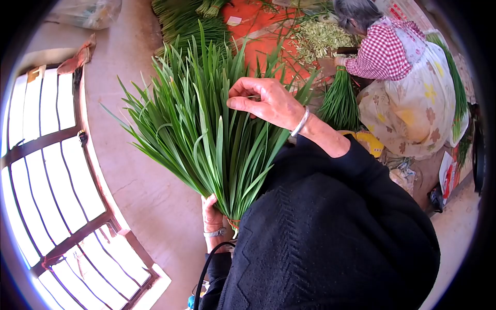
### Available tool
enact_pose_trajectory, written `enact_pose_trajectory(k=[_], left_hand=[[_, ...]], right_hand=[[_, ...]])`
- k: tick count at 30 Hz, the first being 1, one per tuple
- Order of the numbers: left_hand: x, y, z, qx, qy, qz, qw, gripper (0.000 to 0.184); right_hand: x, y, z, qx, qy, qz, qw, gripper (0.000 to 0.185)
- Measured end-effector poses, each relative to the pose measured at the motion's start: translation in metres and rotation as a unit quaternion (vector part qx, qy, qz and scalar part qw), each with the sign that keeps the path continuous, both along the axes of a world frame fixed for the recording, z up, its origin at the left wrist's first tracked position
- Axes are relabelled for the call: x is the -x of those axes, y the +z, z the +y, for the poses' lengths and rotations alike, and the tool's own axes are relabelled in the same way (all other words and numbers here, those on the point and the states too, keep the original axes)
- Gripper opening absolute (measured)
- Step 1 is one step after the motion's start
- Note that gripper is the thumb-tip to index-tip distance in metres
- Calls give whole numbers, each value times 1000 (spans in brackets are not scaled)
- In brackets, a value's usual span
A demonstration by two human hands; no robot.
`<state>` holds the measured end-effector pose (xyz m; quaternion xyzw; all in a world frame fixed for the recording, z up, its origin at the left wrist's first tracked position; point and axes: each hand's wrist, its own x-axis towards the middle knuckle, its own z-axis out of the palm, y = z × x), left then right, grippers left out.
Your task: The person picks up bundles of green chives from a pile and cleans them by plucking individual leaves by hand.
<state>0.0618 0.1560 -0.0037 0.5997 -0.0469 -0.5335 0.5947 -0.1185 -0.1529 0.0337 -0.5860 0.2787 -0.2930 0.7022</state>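
Note:
A large bunch of garlic chives [206,134] fans out in front of me, its long flat green leaves spread wide at the top. My left hand [211,214], with a watch on the wrist, is closed around the bunch low down, beside an orange-red tie [234,224]. Over the upper right leaves, my right hand [271,103] has thumb and forefinger brought together in a pinch. What sits between those fingertips is too small to make out. A silver bangle [300,122] circles the right wrist.
Another person [398,77] in a checked sleeve sits at upper right by a bundle of chives [341,101]. Cut pale pieces [320,39] lie on a red sheet [248,57]. More chives [188,26] are heaped at the top. A barred window [57,170] is at left.

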Motion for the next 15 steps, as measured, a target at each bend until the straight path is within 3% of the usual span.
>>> enact_pose_trajectory(k=[7, 13, 15], left_hand=[[1, 0, 1, 1, -5, -9, 1000, 66], [3, 0, 4, -5, -4, -27, 1000, 67], [4, 2, 3, -8, -5, -28, 1000, 67]], right_hand=[[-1, -1, 2, 45, -4, -6, 999, 20], [3, -1, 13, -107, 19, -66, 992, 16], [5, 2, 17, -209, 29, -105, 972, 16]])
